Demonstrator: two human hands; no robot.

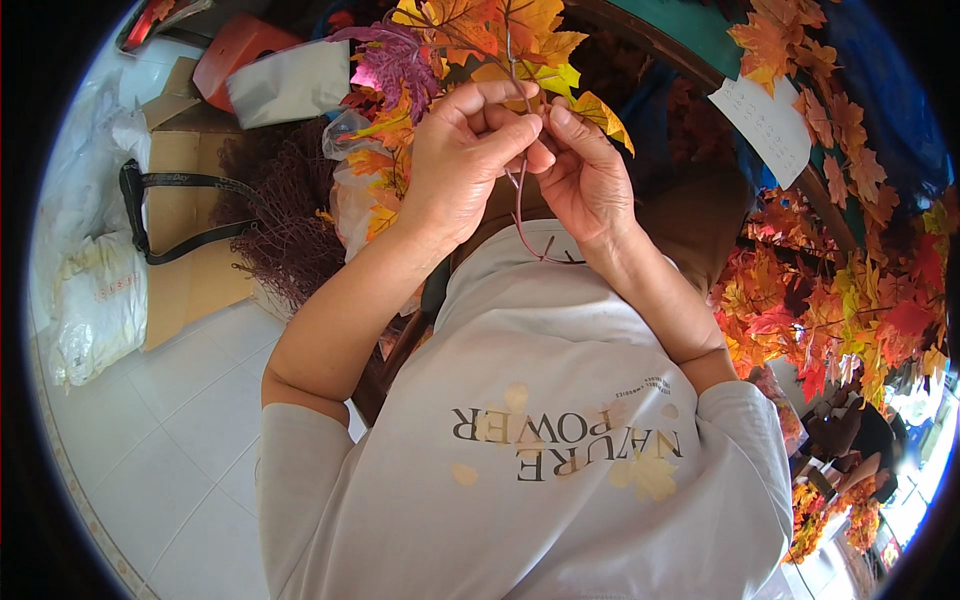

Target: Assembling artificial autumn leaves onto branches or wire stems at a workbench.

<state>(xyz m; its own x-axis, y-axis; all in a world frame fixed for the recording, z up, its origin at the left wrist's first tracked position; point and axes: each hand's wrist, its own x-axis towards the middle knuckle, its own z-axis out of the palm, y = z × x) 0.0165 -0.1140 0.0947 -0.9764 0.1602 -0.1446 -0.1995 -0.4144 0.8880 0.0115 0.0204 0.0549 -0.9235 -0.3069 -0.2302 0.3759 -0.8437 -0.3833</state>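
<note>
Both my hands meet in front of my waist on the thin brown stem [519, 215] of an artificial maple leaf garland. My left hand [462, 160] pinches the stem between thumb and fingers. Close beside it, my right hand [592, 175] also has its thumb and fingers closed on the stem. Below the fingers the stem hangs in a loose curve with short bare twigs, over my light shirt. Orange leaves [462, 28], a purple leaf [397, 66] and a yellow leaf [606, 122] spread out above and around my hands. The exact point where the fingertips join is partly hidden.
On the left stand an open cardboard box [195, 285] with a black strap [200, 180], a heap of dark purple twigs [285, 215] and clear plastic bags [95, 300]. A written paper [765, 130] lies at upper right. More leaf garlands [800, 310] hang on the right.
</note>
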